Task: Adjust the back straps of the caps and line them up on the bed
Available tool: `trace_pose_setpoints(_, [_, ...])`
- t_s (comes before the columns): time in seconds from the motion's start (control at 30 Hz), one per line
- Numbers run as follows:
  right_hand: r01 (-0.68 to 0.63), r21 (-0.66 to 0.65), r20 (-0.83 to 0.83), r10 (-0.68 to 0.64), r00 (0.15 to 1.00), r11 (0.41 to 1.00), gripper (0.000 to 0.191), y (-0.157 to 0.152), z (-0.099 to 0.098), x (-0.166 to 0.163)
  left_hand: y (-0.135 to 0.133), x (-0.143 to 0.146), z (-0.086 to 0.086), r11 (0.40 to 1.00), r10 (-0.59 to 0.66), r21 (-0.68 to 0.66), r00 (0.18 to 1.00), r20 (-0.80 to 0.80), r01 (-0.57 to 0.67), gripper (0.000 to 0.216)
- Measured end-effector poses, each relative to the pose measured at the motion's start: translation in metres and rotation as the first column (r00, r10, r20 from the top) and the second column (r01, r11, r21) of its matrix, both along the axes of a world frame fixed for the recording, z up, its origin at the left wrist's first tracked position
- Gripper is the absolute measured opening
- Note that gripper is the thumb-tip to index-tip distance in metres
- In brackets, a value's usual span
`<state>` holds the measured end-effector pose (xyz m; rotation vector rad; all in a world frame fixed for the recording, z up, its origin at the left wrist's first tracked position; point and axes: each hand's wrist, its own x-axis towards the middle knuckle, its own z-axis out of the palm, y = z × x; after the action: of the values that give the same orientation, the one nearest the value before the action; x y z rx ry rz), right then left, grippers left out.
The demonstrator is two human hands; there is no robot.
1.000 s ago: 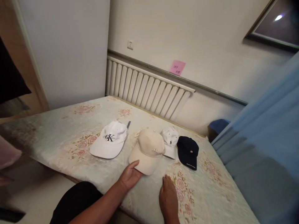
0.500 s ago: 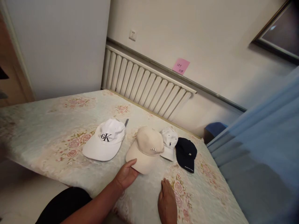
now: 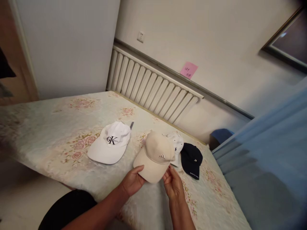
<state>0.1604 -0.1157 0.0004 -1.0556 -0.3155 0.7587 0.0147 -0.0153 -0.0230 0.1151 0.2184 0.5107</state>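
You're handling the cream, curved-brim fabric cap (image 3: pixel 155 148) over the pale floral covering (image 3: pixel 59 127): left hand (image 3: pixel 132 181) gripping its brim, right hand (image 3: pixel 173 184) at its other side, grip unclear. Moving it likely calls for even support.

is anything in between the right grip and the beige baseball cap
Nothing visible: the right grip is at the near right edge of the beige baseball cap, which the left grip holds by its brim. The small-logo white cap lies behind it and the dark cap off to the right, neither in between.
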Motion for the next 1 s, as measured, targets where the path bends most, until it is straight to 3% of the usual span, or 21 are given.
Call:
trace_pose_setpoints(0.13, [0.021,0.092,-0.052,-0.016,0.999,0.996,0.034,0.008,0.011,-0.013,-0.003,-0.002,-0.001,0.998,-0.058,0.003,0.998,0.026,0.058,0.06])
trace_pose_setpoints(0.23, [-0.023,0.096,-0.032,0.026,0.999,0.995,0.044,0.004,0.013,-0.019,-0.003,-0.006,0.001,0.997,-0.083,0.0,0.995,0.053,0.083,0.06])
trace_pose_setpoints(0.47, [0.022,0.075,-0.033,-0.019,0.999,0.997,0.051,-0.015,0.01,-0.022,0.005,-0.01,0.002,0.989,-0.139,-0.051,0.989,0.055,0.142,0.057])
trace_pose_setpoints(0.6, [0.021,0.035,0.006,-0.021,1.0,0.999,0.05,-0.03,0.007,-0.019,0.006,-0.013,0.002,0.981,-0.192,-0.011,0.98,0.05,0.193,0.054])
trace_pose_setpoints(0.8, [0.024,-0.045,0.017,-0.023,1.0,0.999,0.042,-0.048,0.001,-0.019,0.002,-0.019,0.011,0.961,-0.246,0.164,0.961,0.128,0.225,0.045])
trace_pose_setpoints(1.0, [-0.007,-0.14,0.125,0.025,0.992,0.99,0.045,-0.066,-0.01,-0.023,0.001,-0.019,0.008,0.962,-0.237,0.168,0.964,0.119,0.216,0.046])
